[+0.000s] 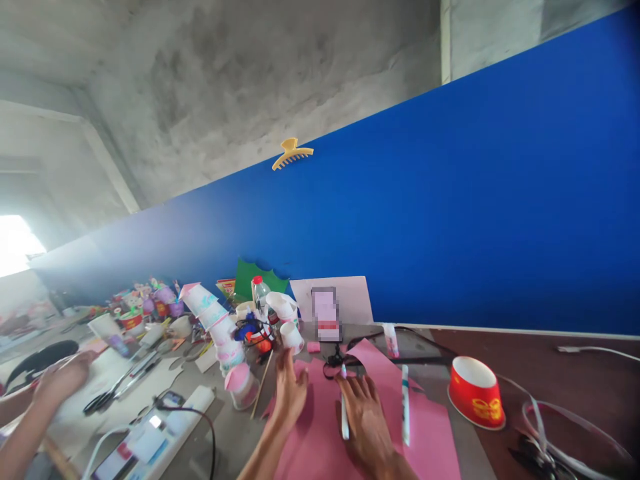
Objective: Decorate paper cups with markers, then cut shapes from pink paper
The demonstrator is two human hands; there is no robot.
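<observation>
Pink paper sheets (pixel 320 433) lie on the table in front of me, some overlapping. My left hand (pixel 289 395) is at their left side, thumb and fingers apart, holding nothing. Over the middle of the paper is my right hand (pixel 369 417), palm down, its fingers bent over a slim white marker (pixel 345 417). The thumb is hidden, so the grip shows only in part. A second white marker (pixel 405 413) with a teal band lies on the paper to the right. A small pink piece (pixel 313 347) sits beyond the sheets.
A stack of decorated paper cups (pixel 220 327) leans at my left, near a power strip (pixel 185 413) with cables. Another person's hand (pixel 65 377) is at far left, by scissors (pixel 107 393). A red paper bowl (pixel 477 393) stands right. Behind is a blue partition (pixel 450 220).
</observation>
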